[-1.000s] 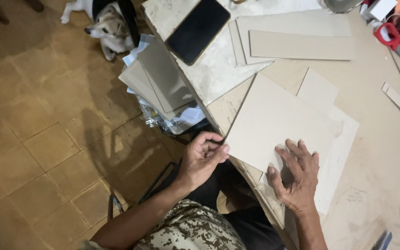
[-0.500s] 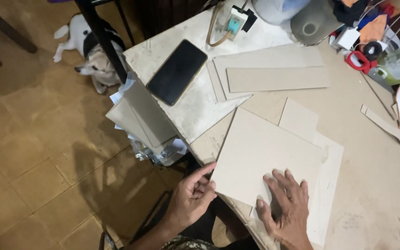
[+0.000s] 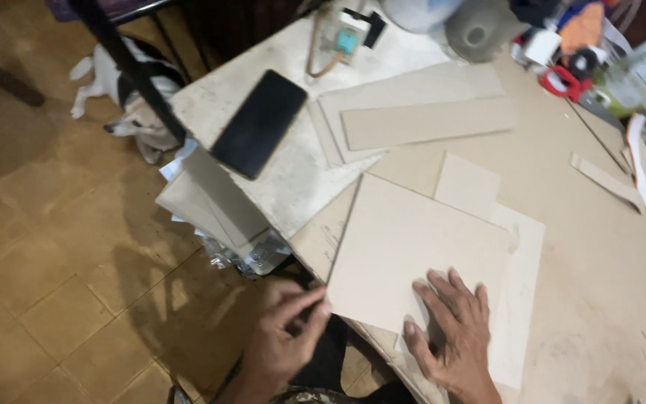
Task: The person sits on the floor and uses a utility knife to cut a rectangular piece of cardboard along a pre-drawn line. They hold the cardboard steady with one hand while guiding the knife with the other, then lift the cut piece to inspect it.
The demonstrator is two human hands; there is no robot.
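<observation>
A large beige cardboard sheet lies on the worktable, over a paler sheet. My right hand rests flat on the sheet's near corner, fingers spread, holding nothing. My left hand is at the sheet's near left edge, fingers pinched around a thin dark tool whose tip is near the cardboard's edge. What kind of tool it is I cannot tell.
A black phone lies on a white slab. Cardboard strips lie beyond the sheet. Boards stick out past the table's left edge. Red-handled items and clutter crowd the far right. A dog lies on the tiled floor.
The view has tilted, so table and hands sit lower in the frame. Both hands stay on the sheet's near edge, the left still pinched on the tool.
</observation>
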